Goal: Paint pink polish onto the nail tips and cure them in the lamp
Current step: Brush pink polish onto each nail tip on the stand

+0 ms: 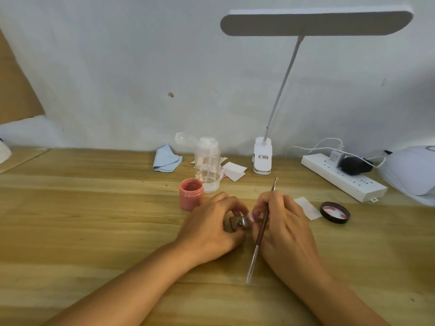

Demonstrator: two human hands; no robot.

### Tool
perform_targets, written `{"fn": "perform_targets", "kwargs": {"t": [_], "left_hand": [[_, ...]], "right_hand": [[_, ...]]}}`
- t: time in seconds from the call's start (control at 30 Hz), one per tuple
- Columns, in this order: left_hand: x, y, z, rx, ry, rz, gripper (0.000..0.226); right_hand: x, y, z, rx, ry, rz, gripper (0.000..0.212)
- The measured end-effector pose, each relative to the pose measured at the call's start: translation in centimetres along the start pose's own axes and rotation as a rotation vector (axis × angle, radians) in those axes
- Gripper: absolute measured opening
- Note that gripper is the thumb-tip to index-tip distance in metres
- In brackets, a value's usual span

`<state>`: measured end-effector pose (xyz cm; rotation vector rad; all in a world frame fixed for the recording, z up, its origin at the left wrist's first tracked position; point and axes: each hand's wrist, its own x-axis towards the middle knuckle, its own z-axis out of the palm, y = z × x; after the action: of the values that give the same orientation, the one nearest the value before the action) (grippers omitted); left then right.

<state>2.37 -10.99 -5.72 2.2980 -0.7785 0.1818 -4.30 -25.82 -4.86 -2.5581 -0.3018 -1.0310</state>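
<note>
On the wooden table (pixel 94 208), near its middle, the two hands meet close together. The left hand (pixel 211 222) has its fingers curled around a small brownish holder (pixel 231 225), so its grip is closed on this holder and keeps it low over the table. At the right end of the holder sits a small pale pink nail tip (pixel 250 217), partly hidden between the fingers of both hands. The right hand (pixel 282 222) pinches a thin brush (pixel 261 231) between thumb and fingers; its grip is closed on the dark red part of the handle. The brush stands tilted, one metal end pointing up toward the wall and the other, longer one pointing down toward the person; the bristles I cannot make out. Just behind the left hand stands the open jar of pink polish (pixel 191 194), and touching it from behind, or nearly, is a clear bottle (pixel 208 164) with a little liquid inside. The jar's black lid (pixel 335 212) lies upside down to the right of the right hand, beside a small white paper (pixel 308 208). Farther back lie a blue cloth (pixel 167 158) and some white pads (pixel 234 171). A white desk lamp (pixel 263 156) stands by the wall, its head high above. At the right there is a power strip (pixel 343 177), and at the edge the white curing lamp (pixel 409 170), well apart from the hands.
</note>
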Motion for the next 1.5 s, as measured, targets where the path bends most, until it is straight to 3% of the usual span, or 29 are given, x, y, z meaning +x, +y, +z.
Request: {"fn": "perform_targets", "kwargs": {"t": [0.43, 0.6, 0.67, 0.8, 0.93, 1.17, 1.5], "left_hand": [[0.0, 0.2, 0.2, 0.06, 0.025, -0.005, 0.037], [-0.1, -0.3, 0.2, 0.071, 0.083, -0.005, 0.023], [0.0, -0.4, 0.2, 0.092, 0.091, -0.015, 0.023], [0.1, -0.5, 0.3, 0.065, 0.1, -0.012, 0.025], [0.0, -0.7, 0.2, 0.051, 0.102, -0.033, 0.026], [0.1, -0.7, 0.1, 0.065, 0.111, -0.047, 0.028], [0.1, -0.8, 0.3, 0.066, 0.106, -0.061, 0.027]], "right_hand": [[-0.4, 0.8, 0.7, -0.021, -0.032, -0.044, 0.035], [-0.6, 0.1, 0.0, 0.081, 0.14, -0.024, 0.049], [-0.7, 0.1, -0.7, 0.19, 0.212, 0.071, 0.047], [-0.7, 0.0, -1.5, 0.593, 0.276, 0.366, 0.021], [0.0, 0.2, -1.1, 0.787, 0.218, 0.578, 0.02], [-0.4, 0.7, -1.1, 0.938, 0.129, 0.67, 0.009], [-0.4, 0.7, -0.9, 0.915, 0.08, 0.767, 0.01]]}}
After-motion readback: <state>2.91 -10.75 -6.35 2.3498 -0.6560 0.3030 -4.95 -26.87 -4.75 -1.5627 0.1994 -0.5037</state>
